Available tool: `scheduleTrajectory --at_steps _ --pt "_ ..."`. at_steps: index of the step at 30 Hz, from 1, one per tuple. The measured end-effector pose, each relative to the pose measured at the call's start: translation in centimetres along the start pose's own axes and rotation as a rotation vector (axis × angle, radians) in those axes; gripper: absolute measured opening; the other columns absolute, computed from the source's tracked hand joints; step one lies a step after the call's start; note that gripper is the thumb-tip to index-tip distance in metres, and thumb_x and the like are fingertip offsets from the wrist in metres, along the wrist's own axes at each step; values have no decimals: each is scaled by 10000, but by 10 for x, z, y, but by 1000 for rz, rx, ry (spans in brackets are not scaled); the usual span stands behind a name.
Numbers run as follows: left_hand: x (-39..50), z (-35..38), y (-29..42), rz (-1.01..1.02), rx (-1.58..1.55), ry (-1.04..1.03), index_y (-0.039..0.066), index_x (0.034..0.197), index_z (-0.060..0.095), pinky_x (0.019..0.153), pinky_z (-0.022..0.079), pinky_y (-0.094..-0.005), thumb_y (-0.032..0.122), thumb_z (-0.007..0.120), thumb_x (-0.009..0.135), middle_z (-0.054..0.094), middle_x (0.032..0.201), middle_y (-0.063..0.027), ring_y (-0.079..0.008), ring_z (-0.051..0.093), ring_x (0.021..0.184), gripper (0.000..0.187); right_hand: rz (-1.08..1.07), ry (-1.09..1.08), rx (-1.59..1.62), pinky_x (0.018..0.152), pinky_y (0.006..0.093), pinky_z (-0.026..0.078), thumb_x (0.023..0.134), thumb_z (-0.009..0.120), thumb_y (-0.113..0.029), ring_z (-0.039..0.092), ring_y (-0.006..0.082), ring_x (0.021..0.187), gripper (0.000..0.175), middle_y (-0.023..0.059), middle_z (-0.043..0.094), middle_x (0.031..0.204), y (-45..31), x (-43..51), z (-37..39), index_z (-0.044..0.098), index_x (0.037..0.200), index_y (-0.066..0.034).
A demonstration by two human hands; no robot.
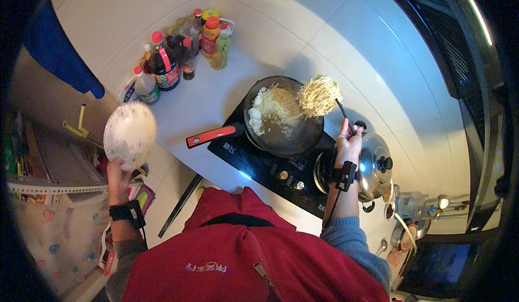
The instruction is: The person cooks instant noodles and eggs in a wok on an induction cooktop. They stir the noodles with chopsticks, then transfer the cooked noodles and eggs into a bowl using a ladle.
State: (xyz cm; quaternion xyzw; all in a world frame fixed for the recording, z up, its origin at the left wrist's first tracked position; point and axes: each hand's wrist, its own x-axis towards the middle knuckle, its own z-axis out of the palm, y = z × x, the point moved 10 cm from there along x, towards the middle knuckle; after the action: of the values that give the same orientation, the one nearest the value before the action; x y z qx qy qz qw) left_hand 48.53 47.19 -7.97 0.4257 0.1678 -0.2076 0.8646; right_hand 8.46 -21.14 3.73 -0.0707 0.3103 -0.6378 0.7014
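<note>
My right hand (pixel 349 142) grips dark chopsticks (pixel 344 110). A clump of instant noodles (pixel 320 96) hangs from their tips, over the far right rim of the frying pan (pixel 305 138). More noodles (pixel 279 103) lie in the pan, and several whitish pieces, perhaps egg, (pixel 255 117) line its left side. The pan sits on a black cooktop (pixel 239 153), its red handle (pixel 211 137) pointing left. Away to the left, my left hand (pixel 116 166) holds a pale plate (pixel 130 134) by its near edge, tilted, clear of the counter.
Sauce bottles (pixel 165 69) crowd the counter's back left corner. A lidded steel pot (pixel 374 162) stands close to my right forearm. Two knobs (pixel 291 180) sit on the cooktop's front. The range hood (pixel 429 38) overhangs the right side. A plastic-covered shelf rack (pixel 56 189) is at left.
</note>
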Motion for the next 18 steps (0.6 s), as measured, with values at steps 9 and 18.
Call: scheduleTrajectory --at_steps 9,18 --pt "-13 -65 21 259 389 215 86 1390 388 822 530 -511 -6 472 759 522 1271 -142 -331 584 1069 643 74 139 -88 897 529 557 992 514 -223 617 346 883 271 138 561 870 24 -16 -50 527 910 35" --pt "23 -26 49 497 859 276 51 1428 299 881 520 -417 -46 455 773 498 1309 -185 -312 558 1149 681 76 75 -56 888 528 562 988 522 -229 628 312 865 269 110 578 869 16 -13 -32 541 937 35"
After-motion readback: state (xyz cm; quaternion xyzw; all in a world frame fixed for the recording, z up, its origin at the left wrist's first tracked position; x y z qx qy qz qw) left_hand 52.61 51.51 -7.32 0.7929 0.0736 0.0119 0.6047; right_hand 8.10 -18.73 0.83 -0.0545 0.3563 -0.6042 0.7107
